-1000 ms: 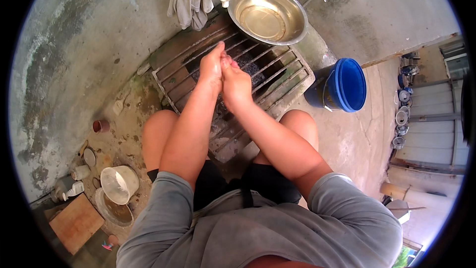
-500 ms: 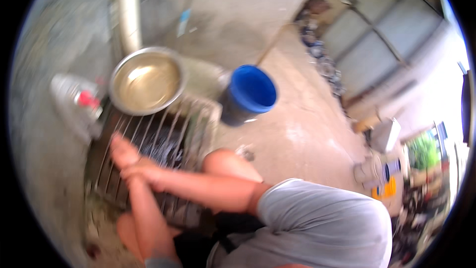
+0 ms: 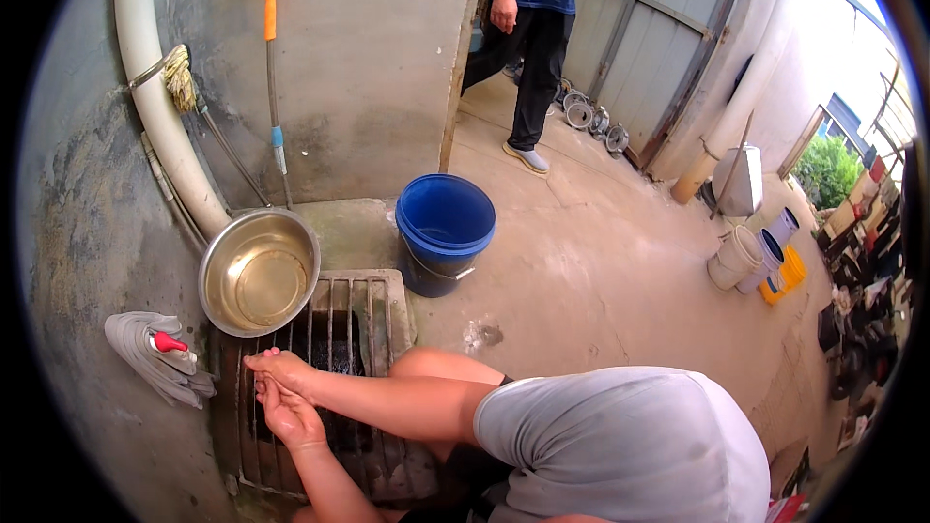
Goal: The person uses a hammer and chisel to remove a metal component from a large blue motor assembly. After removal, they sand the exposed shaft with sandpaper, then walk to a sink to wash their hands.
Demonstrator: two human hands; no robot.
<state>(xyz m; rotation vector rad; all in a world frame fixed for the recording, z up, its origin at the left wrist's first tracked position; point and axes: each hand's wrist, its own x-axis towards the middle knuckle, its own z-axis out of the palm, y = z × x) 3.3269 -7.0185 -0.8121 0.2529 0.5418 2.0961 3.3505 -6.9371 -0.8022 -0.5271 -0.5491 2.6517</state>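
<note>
My hands are pressed together above a rusty metal drain grate, just on the near side of a wide metal basin. From the right, my right hand closes over the fingers of my left hand. The left fingers bend up against the right hand and are partly hidden under it. Both hands look wet, and no object shows between them. The basin rests at the far edge of the grate and seems to hold shallow, clear liquid. Dark water shows below the bars.
A blue bucket stands right of the basin. Left of the grate are a grey cloth and a red-topped bottle. A mop and an orange-handled pole lean on the wall. Another person walks behind.
My right hand has shifted from my left wrist onto the left fingers. The view has tilted up, and another person has come into it at the back.
</note>
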